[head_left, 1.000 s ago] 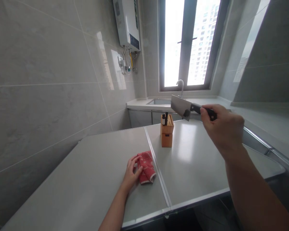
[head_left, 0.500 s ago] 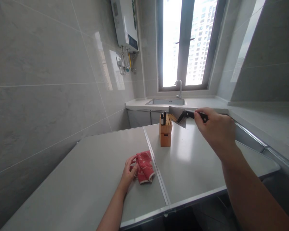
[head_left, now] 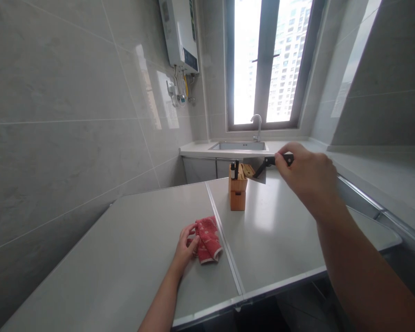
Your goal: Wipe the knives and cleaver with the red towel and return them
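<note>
My right hand (head_left: 306, 177) grips the black handle of a cleaver (head_left: 259, 170) and holds it in the air. The wide blade points left, its far end beside the top of a wooden knife block (head_left: 238, 193); whether they touch I cannot tell. Two dark-handled tools stand in the block's left slots. On the table, my left hand (head_left: 186, 242) has its fingers curled round the left edge of a crumpled red cloth (head_left: 208, 240) with a pale border.
The pale table (head_left: 141, 240) has a metal seam strip (head_left: 224, 237) running across it. Behind it are a counter with a sink (head_left: 240, 146) and a faucet (head_left: 259, 127). A water heater (head_left: 181, 37) hangs on the left wall. Another counter (head_left: 383, 180) runs along the right.
My right hand has shifted slightly up, and the cleaver's blade has turned a little, now nearer level. My left hand and the red cloth have stayed in place.
</note>
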A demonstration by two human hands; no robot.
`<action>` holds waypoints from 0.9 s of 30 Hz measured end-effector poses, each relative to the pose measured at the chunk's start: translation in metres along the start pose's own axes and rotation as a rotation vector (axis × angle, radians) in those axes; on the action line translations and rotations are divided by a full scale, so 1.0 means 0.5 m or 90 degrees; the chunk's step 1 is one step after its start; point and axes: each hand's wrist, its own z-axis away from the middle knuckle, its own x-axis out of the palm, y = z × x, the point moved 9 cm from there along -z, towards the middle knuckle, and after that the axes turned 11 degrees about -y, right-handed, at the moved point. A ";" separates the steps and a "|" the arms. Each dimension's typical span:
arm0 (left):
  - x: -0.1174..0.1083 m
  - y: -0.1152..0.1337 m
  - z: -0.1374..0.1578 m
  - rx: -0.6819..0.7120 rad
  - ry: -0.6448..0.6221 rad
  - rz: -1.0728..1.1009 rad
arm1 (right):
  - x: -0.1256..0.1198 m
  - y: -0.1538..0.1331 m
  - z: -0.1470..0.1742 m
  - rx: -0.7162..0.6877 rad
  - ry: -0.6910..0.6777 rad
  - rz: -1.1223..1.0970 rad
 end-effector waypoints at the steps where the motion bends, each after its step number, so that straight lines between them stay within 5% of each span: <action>1: 0.000 0.000 0.000 0.000 0.000 0.001 | 0.002 -0.004 -0.009 -0.001 -0.009 -0.002; 13: 0.003 0.009 0.000 0.023 -0.008 -0.004 | 0.043 -0.088 -0.171 -0.052 -0.125 -0.001; 27: 0.003 0.017 0.000 0.018 -0.010 -0.012 | 0.081 -0.106 -0.230 -0.075 -0.176 0.033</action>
